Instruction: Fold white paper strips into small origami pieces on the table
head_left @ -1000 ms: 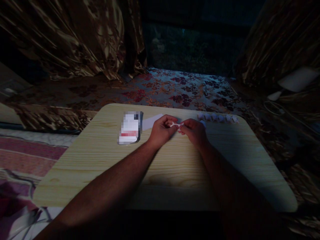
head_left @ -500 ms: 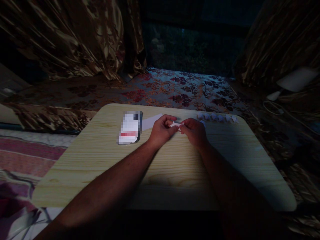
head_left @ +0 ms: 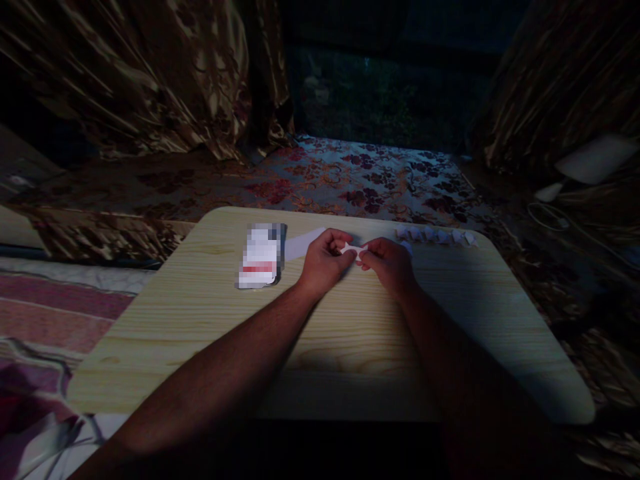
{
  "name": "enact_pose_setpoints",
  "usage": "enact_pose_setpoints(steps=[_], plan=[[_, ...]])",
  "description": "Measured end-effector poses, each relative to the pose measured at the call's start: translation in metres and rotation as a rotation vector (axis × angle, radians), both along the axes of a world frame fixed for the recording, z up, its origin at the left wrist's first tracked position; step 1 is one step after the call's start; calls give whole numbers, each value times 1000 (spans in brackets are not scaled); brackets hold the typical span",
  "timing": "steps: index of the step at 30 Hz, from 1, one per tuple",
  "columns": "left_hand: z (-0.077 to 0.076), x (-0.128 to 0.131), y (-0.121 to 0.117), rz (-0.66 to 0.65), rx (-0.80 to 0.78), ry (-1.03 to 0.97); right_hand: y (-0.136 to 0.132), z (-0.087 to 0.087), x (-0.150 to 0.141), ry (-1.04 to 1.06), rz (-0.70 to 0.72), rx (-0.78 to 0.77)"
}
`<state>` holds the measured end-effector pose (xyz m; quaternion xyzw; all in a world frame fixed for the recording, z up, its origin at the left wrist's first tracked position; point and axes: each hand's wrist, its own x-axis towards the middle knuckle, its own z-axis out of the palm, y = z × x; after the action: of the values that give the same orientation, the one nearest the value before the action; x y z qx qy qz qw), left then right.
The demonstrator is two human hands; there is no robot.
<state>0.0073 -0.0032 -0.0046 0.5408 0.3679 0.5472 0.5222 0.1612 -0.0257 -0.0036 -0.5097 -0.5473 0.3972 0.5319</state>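
Above the table's far half, my left hand [head_left: 324,261] pinches one side of a small folded white paper star [head_left: 353,251] between thumb and fingers. My right hand [head_left: 390,264] grips the star's other side, so the fingertips of both hands nearly meet and cover part of it. Behind my left hand lies a flat white paper strip or sheet [head_left: 303,245], partly hidden by the fingers. Right of my right hand, several small white folded paper stars [head_left: 429,234] stand in a row along the far edge. A bit of white paper [head_left: 407,248] shows beside the right hand.
A blurred-out white and red object with a dark border [head_left: 261,257] lies on the wooden table [head_left: 190,300], left of my hands. Beyond the table is a ledge with flowered cloth [head_left: 370,173], between curtains [head_left: 200,80]. A white lamp [head_left: 595,160] with a cord is at right.
The hands stay in nearly the same place, still holding the paper star. The star appears slightly turned, with more of its white surface showing between the fingertips.
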Motion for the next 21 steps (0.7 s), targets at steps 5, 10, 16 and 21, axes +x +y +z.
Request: enact_pose_setpoints(steps=[5, 10, 16, 21], plan=[[1, 1, -1, -10, -10, -16, -1, 2, 0, -13, -22, -10], [3, 1, -3, -20, -1, -23, -1, 3, 0, -28, -16, 3], [2, 1, -3, -42, 10, -22, -1, 2, 0, -2, -18, 7], [0, 1, -4, -91, 17, 12, -3, 6, 1, -77, -10, 55]])
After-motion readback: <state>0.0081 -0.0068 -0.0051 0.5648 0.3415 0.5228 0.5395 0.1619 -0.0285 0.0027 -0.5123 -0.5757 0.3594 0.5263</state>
